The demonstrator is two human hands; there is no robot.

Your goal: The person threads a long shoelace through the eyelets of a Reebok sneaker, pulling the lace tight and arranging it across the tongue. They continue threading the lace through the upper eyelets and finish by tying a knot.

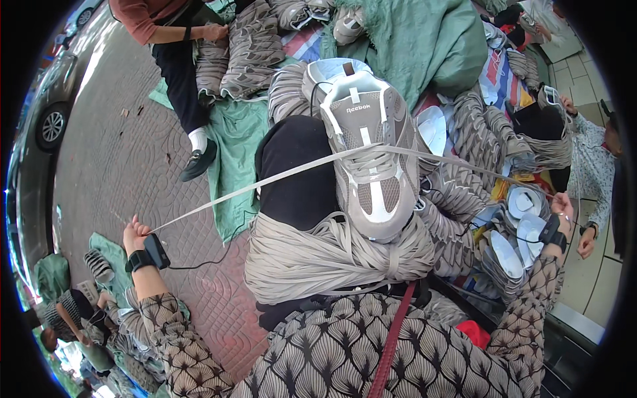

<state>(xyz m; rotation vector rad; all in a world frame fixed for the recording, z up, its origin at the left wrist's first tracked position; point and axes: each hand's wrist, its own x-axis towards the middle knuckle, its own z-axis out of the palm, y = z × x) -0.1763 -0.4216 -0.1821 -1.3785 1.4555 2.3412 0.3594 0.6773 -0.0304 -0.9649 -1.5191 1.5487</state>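
A grey and white sneaker (358,119) rests on my lap with its toe toward me. A flat beige shoelace (265,180) runs through its lacing area and stretches out to both sides in nearly straight lines. Out to the left, my left hand (137,233) is closed on one end of the lace. Far to the right, my right hand (563,205) grips the other end. Both arms are spread wide, each wrist wearing a black strapped device. Across my thighs lies a thick bundle of loose beige shoelaces (312,255), just below the shoe's toe.
Rows of similar sneakers (249,56) lie ahead and to my right, some with pale insides showing. A green sack (431,46) and green sheeting (235,139) spread around. Other people sit nearby; one person's hand (213,32) touches shoes. A parked car (40,113) stands left.
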